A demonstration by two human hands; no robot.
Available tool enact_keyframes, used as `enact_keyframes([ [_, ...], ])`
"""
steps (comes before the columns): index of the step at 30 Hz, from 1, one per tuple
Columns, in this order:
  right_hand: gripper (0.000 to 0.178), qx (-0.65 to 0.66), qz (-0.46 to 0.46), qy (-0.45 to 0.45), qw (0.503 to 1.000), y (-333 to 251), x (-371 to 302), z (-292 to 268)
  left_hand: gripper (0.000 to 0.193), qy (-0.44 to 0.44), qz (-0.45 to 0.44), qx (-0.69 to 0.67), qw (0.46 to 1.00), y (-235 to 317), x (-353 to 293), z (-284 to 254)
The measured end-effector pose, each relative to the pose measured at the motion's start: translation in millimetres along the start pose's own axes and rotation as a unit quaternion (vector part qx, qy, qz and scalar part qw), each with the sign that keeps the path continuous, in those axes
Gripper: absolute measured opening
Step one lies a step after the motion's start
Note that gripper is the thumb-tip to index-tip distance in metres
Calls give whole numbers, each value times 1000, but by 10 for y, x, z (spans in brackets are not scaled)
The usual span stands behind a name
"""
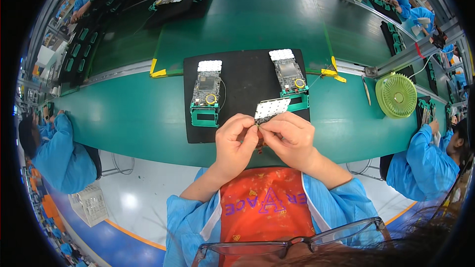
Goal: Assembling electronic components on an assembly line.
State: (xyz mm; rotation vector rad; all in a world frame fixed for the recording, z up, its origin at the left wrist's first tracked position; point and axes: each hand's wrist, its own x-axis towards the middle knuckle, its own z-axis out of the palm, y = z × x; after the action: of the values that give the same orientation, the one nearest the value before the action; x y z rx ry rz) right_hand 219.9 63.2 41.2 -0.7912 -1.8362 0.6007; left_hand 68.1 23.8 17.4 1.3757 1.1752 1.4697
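Between my two hands, above the near edge of a black mat (242, 79), is a circuit board (272, 109) with a white, dotted face. My left hand (237, 136) pinches its near end from the left. From the right, my right hand (291, 136) pinches the same end, fingertips almost touching the left ones. My fingers hide the part they hold. A circuit board in a green frame (205, 91) lies at the mat's left, with a round yellow part and a thin wire. A similar framed board (290, 76) lies at the right, beyond my right hand.
A green fan (396, 95) stands on the right of the green table (133, 113), beside a thin pen-like tool (366, 91). Yellow tape (158, 73) marks the belt's edge. Boards on a black tray (173, 0) lie far left. Co-workers in blue sit left (62, 155) and right (420, 165).
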Motion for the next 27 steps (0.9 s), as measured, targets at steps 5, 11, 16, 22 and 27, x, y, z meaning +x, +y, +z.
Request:
enact_keyframes([
  [5,16,11,-5,-8,1000,13,-15,-1,8,2,-5,3,1000,28,-10,-1],
  [11,12,62,73,-32,995,-35,-12,-49,14,17,75,132,988,106,6,27],
  [16,12,61,65,-31,996,-49,4,-85,15,41,170,195,965,152,24,69],
  [22,12,88,75,-29,993,-23,-22,-92,15,43,211,217,952,135,37,86],
  [27,11,96,97,-21,990,-8,-29,-94,16,44,226,226,947,122,55,103],
])
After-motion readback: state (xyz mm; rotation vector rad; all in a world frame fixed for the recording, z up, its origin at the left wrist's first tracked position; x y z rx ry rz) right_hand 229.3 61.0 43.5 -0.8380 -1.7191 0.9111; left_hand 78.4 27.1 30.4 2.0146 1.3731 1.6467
